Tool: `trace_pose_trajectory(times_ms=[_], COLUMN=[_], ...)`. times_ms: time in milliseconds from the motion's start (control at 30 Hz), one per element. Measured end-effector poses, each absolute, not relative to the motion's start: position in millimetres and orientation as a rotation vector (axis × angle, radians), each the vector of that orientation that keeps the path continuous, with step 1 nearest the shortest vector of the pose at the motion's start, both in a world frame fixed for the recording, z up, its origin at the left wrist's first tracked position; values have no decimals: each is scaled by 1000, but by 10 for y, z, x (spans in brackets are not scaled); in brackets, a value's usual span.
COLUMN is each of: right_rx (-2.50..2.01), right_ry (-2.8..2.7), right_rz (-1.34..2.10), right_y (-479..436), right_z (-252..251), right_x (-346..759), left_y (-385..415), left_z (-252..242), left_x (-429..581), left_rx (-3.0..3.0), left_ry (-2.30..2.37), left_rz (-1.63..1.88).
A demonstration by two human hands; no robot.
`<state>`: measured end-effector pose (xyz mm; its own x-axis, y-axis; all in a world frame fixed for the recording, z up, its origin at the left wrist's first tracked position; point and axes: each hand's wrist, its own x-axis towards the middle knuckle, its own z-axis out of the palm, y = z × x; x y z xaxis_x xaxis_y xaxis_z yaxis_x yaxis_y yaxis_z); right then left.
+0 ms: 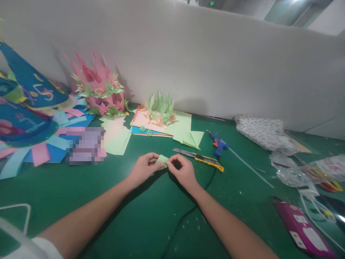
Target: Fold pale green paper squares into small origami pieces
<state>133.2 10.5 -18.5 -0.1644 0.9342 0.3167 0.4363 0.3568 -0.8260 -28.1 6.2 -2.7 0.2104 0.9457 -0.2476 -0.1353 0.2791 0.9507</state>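
A small piece of light green paper (162,159) is held between my two hands above the green table (140,216). My left hand (144,169) pinches its left side between thumb and fingers. At the paper's right corner, the thumb and index finger of my right hand (184,172) are pressed together on it. Just beyond my right hand lies a yellow utility knife (208,162) with its blade out. Behind the hands, a green paper crown (159,109) stands on coloured sheets (184,121). Folded green paper (192,138) lies in front of those sheets.
A blue glue gun (219,144) lies right of the knife, its black cable (183,217) crossing the table. Pink paper crowns (99,88) and blue cone hats (29,79) stand left. A magenta power strip (303,228), plastic bags (291,176) and patterned cloth (265,133) are right.
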Motion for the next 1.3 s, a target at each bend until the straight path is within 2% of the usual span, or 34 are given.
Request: trace_pose_trajectory(times_ms=[900,1300], right_rx=[-1167,-1100], right_ry=[-1749,-1566], right_rz=[808,1198], right_y=[82,141], right_z=[-223,-228], right_x=[1323,1337], left_y=[49,53], left_z=[-28,-14], left_x=[-284,-312], left_rx=[1065,1070], left_ry=[1133,1152], left_rz=[954,961])
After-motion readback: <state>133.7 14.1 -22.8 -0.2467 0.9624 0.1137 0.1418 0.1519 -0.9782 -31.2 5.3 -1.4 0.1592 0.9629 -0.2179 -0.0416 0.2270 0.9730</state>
